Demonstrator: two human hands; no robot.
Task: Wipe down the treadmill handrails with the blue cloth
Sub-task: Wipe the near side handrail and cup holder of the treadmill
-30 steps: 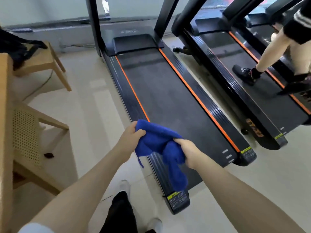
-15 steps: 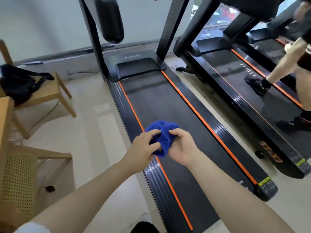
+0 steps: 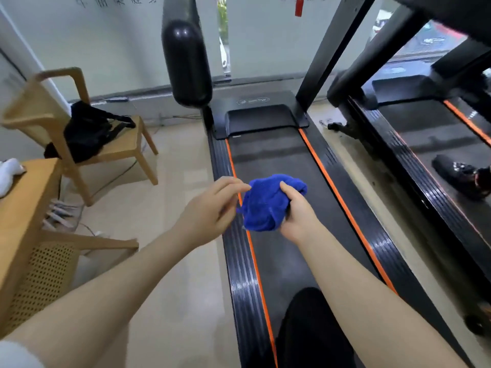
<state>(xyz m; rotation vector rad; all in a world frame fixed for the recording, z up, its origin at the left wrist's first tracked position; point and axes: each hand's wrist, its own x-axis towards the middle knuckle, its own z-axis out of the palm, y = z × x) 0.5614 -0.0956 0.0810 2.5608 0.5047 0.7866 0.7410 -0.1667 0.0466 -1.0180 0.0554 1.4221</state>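
Note:
The blue cloth is bunched into a ball above the treadmill's left side rail. My right hand grips it from the right, thumb over the top. My left hand is just left of the cloth, fingers apart and blurred, fingertips at the cloth's edge but not gripping it. The treadmill's left handrail, a thick black padded bar, hangs ahead and above my hands. The right upright rises at the far right of the belt. No right handrail shows.
A wooden chair with a black bag stands at the left. A wooden table is nearer, left. A second treadmill runs along the right, with another person's black shoe on its belt. My dark trouser leg is below.
I have stepped forward along the treadmill and the view has tilted up, bringing the handrail closer. The cloth went from stretched between both hands to bunched in my right; my left hand has let go.

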